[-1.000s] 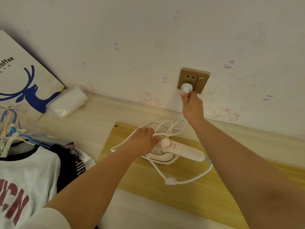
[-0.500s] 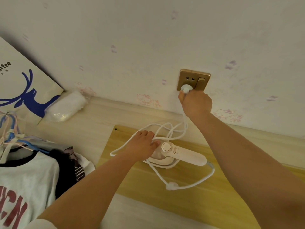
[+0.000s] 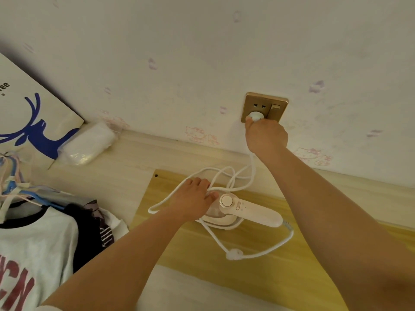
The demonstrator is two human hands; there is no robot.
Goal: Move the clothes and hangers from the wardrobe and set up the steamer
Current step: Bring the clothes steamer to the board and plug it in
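The right hand (image 3: 266,135) presses a white plug (image 3: 256,116) against the gold wall socket (image 3: 265,107); the left hand (image 3: 193,202) rests on the white steamer (image 3: 244,213), its cord (image 3: 226,178) looped over the yellow board (image 3: 258,277), clothes (image 3: 40,243) on hangers (image 3: 15,187) at left

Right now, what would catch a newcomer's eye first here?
The right hand pressing a white plug into the gold wall socket, upper right of centre. Below it, the left hand rests on the white steamer, lying amid its looped cord on a yellow board. Hangered clothes fill the lower left.
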